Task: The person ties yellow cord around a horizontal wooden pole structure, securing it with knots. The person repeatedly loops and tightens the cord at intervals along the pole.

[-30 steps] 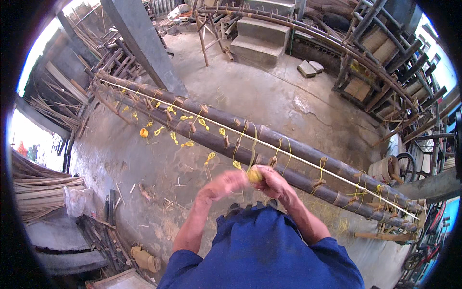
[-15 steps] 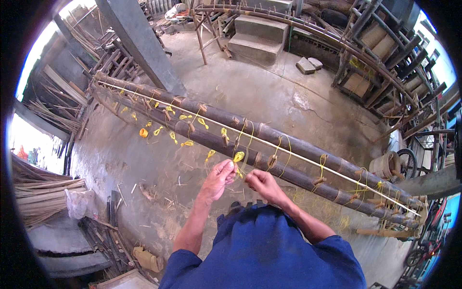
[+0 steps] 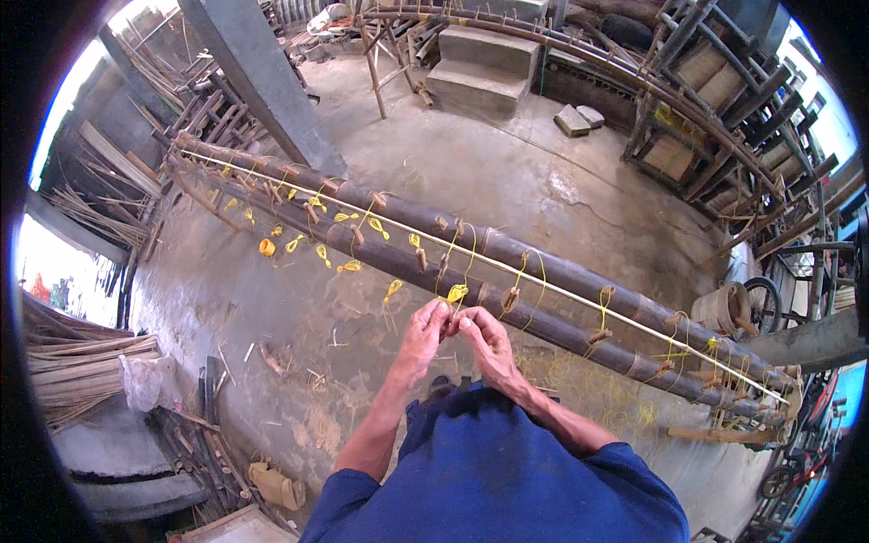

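Note:
A small bundle of yellow cord (image 3: pixel 456 294) shows just above my fingers, in front of the near dark bamboo pole (image 3: pixel 391 256). My left hand (image 3: pixel 424 332) pinches at the base of this bundle. Close against it, my right hand (image 3: pixel 486 340) is closed too, fingertips meeting the left ones; the cord between them is mostly hidden. More looped yellow cord bundles (image 3: pixel 349 267) hang in a row along the pole to the left. Short wooden pegs (image 3: pixel 511 299) stick out of the poles, with thin yellow strands looped around some.
A far bamboo pole (image 3: pixel 561 268) runs parallel, with a pale thin rod (image 3: pixel 489 260) lengthwise between the two. An orange ring-shaped object (image 3: pixel 267 247) hangs at left. Beyond stand a concrete pillar (image 3: pixel 262 81) and concrete steps (image 3: pixel 480 77). Bamboo strips (image 3: pixel 86 366) are piled at left.
My right hand has moved left and up against my left hand, closing the gap between them. The yellow bundle has shifted slightly right.

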`<move>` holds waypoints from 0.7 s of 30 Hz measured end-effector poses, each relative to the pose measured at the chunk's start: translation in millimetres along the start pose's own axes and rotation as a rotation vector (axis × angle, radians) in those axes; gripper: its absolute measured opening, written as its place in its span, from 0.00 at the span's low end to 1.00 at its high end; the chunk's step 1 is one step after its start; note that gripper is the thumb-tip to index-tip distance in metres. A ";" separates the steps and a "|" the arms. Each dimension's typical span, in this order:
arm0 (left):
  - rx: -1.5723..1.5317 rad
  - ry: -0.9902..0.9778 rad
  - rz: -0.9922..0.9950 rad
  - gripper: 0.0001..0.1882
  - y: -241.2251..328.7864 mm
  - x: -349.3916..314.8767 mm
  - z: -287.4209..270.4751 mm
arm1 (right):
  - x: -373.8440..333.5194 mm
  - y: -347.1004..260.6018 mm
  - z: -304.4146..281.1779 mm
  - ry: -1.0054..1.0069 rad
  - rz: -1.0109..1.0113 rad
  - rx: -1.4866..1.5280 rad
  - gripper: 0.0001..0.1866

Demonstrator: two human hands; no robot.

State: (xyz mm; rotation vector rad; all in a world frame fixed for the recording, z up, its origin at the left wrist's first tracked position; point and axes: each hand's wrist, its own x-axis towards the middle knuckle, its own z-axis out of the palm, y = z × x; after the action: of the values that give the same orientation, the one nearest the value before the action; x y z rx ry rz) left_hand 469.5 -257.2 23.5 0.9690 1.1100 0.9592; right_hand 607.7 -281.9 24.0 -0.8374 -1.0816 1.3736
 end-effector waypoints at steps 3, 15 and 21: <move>-0.226 -0.027 -0.041 0.14 7.2 -0.4 -11.1 | -3.2 -12.0 -4.5 -0.107 0.173 -0.260 0.14; 0.225 0.023 -0.079 0.14 -6.1 -21.6 -16.0 | -4.6 -18.1 -8.5 -0.218 -0.052 -0.820 0.05; 0.612 -0.154 0.431 0.13 -31.0 -33.6 -17.2 | 16.4 -46.1 -22.0 -0.286 -0.223 -0.704 0.11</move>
State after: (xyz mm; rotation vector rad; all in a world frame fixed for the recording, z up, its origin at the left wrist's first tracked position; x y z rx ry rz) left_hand 450.7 -295.7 0.0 1.8057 1.1046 0.8724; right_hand 642.0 -265.6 61.9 -0.9899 -1.8782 0.9344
